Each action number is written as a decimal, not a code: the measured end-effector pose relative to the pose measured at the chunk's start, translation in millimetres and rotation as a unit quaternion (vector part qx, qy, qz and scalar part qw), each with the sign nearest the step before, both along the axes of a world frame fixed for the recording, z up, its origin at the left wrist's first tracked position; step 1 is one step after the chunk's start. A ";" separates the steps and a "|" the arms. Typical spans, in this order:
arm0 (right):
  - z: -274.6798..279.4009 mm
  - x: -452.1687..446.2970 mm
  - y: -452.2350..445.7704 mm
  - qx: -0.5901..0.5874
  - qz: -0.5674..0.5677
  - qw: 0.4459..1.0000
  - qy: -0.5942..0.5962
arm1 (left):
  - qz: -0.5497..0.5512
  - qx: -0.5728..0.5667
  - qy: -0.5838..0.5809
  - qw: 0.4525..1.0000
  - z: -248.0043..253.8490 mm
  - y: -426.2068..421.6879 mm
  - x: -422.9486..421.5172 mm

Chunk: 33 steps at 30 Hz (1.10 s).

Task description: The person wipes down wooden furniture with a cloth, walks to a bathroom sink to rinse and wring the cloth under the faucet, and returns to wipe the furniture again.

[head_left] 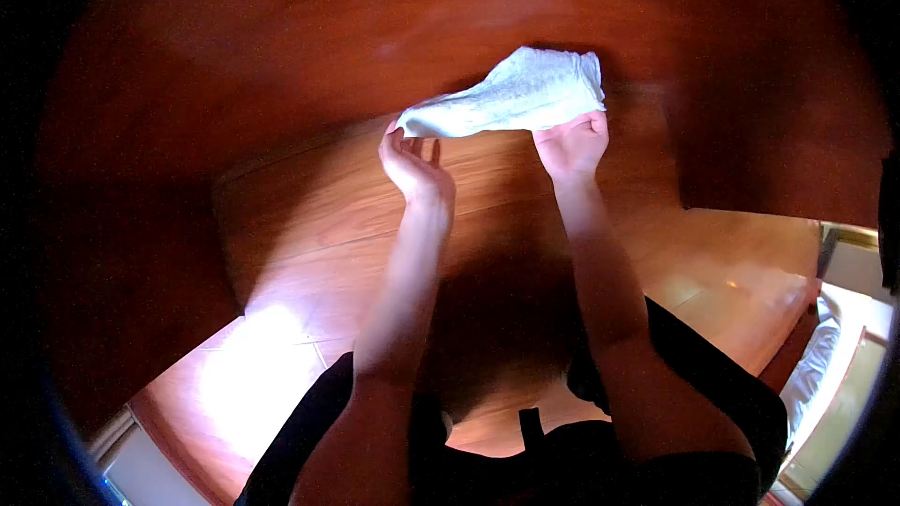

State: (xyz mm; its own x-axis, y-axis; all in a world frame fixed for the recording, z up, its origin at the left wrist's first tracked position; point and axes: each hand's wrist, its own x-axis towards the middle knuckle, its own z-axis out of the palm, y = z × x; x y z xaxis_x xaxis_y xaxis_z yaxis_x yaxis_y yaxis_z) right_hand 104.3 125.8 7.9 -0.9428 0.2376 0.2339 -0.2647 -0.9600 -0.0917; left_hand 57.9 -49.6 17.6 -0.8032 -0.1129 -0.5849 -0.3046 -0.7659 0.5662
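Note:
A white cloth (525, 94) is stretched between my two hands, in front of a reddish-brown wooden surface. My left hand (412, 164) pinches its narrow left corner; the fingers are partly curled, with some showing below the edge. The wider right end of the cloth is held by my right hand (572, 141), palm up, with its fingers partly hidden behind the fabric. The cloth looks thin and slightly creased.
Below my arms lies a wood-plank floor (328, 215), with a bright glare at the lower left. Dark wooden panels (141, 272) stand at both sides. Silvery-white material (814, 365) lies at the far right.

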 end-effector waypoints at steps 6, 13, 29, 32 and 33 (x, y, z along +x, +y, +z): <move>36.0 -11.6 7.5 0.111 0.111 0.987 -0.032 | -0.152 -0.178 0.314 0.920 -10.0 -10.2 -7.4; 110.3 -20.3 -4.8 0.229 0.223 0.930 -0.184 | -0.464 0.068 0.403 0.786 25.7 -25.7 -25.0; 89.9 58.0 20.0 0.434 0.274 0.721 -0.466 | -0.482 0.205 0.249 0.815 52.6 -39.8 -13.7; 93.6 80.0 -14.5 0.574 0.254 0.679 -0.381 | -0.507 0.216 0.261 0.793 46.1 -38.0 -3.8; 57.0 80.1 -12.9 0.591 0.243 0.693 -0.334 | -0.523 0.220 0.270 0.778 27.0 -35.4 -4.5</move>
State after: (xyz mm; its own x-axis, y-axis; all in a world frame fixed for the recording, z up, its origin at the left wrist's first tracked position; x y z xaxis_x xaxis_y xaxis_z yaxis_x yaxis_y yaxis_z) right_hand 184.5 113.0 64.9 -0.8356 -0.1317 -0.5333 0.5445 -0.0704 -0.8358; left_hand 53.4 -85.0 44.6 -0.4636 0.8831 0.0720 -0.7007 -0.4152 0.5802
